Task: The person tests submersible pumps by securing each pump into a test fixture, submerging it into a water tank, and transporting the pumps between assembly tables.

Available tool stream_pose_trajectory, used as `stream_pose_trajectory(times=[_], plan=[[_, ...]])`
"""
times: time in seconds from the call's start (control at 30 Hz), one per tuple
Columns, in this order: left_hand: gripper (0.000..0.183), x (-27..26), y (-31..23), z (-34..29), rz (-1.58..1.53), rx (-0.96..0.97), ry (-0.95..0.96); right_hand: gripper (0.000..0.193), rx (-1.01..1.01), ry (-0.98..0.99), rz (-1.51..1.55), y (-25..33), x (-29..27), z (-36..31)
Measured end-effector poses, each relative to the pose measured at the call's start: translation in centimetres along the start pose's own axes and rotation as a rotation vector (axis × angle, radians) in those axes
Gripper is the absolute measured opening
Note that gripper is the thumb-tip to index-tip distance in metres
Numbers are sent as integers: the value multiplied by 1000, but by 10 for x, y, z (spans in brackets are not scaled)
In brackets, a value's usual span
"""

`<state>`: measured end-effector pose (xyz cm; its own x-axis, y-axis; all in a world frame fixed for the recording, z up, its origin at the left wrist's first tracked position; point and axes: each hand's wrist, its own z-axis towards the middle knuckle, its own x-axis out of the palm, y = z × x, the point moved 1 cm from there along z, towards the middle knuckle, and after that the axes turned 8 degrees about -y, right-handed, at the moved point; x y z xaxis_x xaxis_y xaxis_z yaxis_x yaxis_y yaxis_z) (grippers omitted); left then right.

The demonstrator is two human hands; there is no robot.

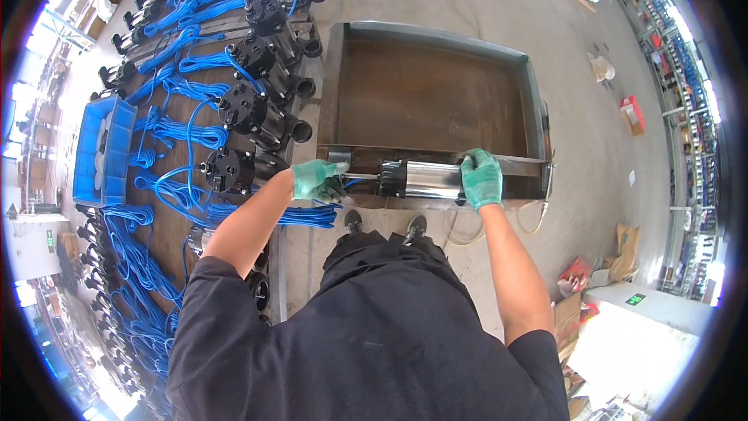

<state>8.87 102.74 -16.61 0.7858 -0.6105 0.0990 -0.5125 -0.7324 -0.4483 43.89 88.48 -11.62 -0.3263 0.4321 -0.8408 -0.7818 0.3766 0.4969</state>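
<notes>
A shiny steel motor cylinder (433, 180) with a black ribbed collar lies sideways across the near edge of a metal trough (436, 29). My right hand (481, 179), in a green glove, grips its right end, thumb and fingers round the casing. From the black collar a thin metal rod (363, 177) sticks out to the left. My left hand (313, 180), also green-gloved, is closed at the rod's outer end; its darkened fingertips partly hide what they hold. A short piece of blue cable shows just below the rod, beside the left fingers.
To the left, a wooden bench (175, 243) carries several black-and-steel pumps (255, 114) and coiled blue cables (204, 135). A blue plastic bin (117, 152) stands among them. A pale hose (466, 240) hangs below the trough. Stocked shelves line the far right; a red box (633, 115) lies on the floor.
</notes>
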Motion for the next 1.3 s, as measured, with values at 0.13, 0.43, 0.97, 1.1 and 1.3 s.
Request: stream_pose_trajectory(times=[0.13,0.43,0.97,1.1,1.3], plan=[[36,2,6,-2,-236,35,87,14,5,0,-7,-1,1,0],[49,18,30,23,431,943,-329,19,9,0,-38,-4,0,2],[17,1,-21,15,612,338,71,18,63,38,-3,-7,4,2],[26,-6,16,43,838,868,-223,18,58,45,3,-4,3,3],[40,24,18,16,1258,1039,-807,18,74,45,2,-5,1,2]])
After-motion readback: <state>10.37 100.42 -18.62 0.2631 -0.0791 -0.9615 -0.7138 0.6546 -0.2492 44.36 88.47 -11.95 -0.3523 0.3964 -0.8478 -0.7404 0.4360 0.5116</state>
